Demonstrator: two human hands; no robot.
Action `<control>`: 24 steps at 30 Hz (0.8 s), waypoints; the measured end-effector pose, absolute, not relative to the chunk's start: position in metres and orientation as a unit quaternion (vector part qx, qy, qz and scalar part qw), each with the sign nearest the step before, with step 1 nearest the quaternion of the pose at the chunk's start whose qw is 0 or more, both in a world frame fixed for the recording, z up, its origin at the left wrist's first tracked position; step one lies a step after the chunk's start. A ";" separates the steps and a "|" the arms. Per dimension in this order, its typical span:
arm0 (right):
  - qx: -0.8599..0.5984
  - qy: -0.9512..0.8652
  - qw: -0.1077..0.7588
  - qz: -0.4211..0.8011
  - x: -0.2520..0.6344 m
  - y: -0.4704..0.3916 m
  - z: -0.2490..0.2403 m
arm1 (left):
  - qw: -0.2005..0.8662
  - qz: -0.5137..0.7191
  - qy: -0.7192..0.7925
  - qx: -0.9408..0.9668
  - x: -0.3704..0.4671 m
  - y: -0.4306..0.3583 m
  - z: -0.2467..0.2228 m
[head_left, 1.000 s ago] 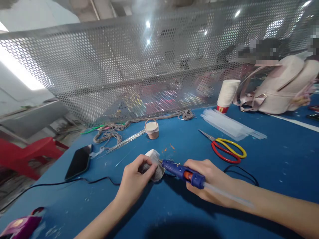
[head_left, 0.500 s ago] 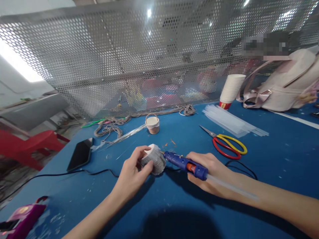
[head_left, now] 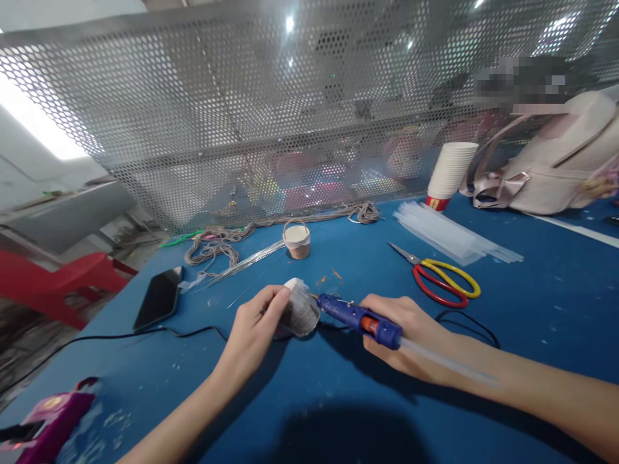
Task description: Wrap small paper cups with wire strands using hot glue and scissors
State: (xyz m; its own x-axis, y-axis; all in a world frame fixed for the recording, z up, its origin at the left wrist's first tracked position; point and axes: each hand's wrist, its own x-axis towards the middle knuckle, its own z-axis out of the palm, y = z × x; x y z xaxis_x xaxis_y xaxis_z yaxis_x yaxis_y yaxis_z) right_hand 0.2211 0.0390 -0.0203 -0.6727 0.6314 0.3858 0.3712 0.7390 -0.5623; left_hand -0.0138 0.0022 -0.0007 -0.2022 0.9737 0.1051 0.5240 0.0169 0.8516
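Observation:
My left hand (head_left: 261,319) pinches a small wrapped cup (head_left: 300,312), greyish and tilted on its side, between thumb and fingers. In my right hand (head_left: 403,328) is a blue hot glue gun (head_left: 355,317), its nozzle at the cup's right edge; whether it touches, I cannot tell. A clear glue stick (head_left: 447,361) sticks out of the gun's back end. Beyond the cup stands a little basket (head_left: 297,242) with a brown base, white top band and a handle. Orange scraps (head_left: 333,276) lie near the nozzle.
Scissors (head_left: 440,277) with red and yellow handles lie right, near glue sticks (head_left: 454,232), stacked paper cups (head_left: 451,174) and a backpack (head_left: 556,161). Left are a phone (head_left: 158,298), grey cord (head_left: 213,248) and a purple case (head_left: 53,425). A black cable (head_left: 145,333) crosses the blue table. Perforated metal screen (head_left: 217,129) behind.
My left thumb has shifted up and the fingers regripped, turning the wrapped cup a little. My right hand and the glue gun stay almost still.

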 end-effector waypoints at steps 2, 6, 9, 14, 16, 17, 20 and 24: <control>-0.281 -0.887 0.292 0.222 0.221 0.039 -0.021 | 0.294 0.409 0.650 0.569 -0.016 0.003 0.000; -0.282 -0.885 0.292 0.227 0.220 0.038 -0.019 | 0.270 0.385 0.667 0.577 -0.018 0.006 -0.006; -0.288 -0.882 0.290 0.236 0.219 0.036 -0.016 | 0.254 0.374 0.679 0.578 -0.018 0.008 -0.009; -0.304 -0.865 0.299 0.263 0.216 0.034 -0.016 | 0.345 0.410 0.619 0.574 -0.023 0.006 0.001; -0.290 -0.868 0.311 0.255 0.216 0.034 -0.018 | 0.374 0.407 0.597 0.582 -0.027 0.007 0.004; -0.280 -0.872 0.318 0.246 0.216 0.034 -0.019 | 0.388 0.402 0.592 0.581 -0.029 0.008 0.005; -0.260 -0.882 0.324 0.222 0.217 0.034 -0.023 | 0.424 0.390 0.595 0.560 -0.034 0.011 0.004; -0.242 -0.894 0.304 0.224 0.216 0.032 -0.029 | 0.463 0.394 0.595 0.525 -0.035 0.015 0.001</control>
State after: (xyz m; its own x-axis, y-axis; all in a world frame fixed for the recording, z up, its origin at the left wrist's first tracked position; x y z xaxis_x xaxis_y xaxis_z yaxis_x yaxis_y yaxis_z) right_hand 0.2158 0.0323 -0.0293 -0.6976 0.5685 0.4360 0.2962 0.7829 -0.5471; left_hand -0.0354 0.0154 0.0011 -0.0203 0.9903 -0.1378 0.2594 0.1383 0.9558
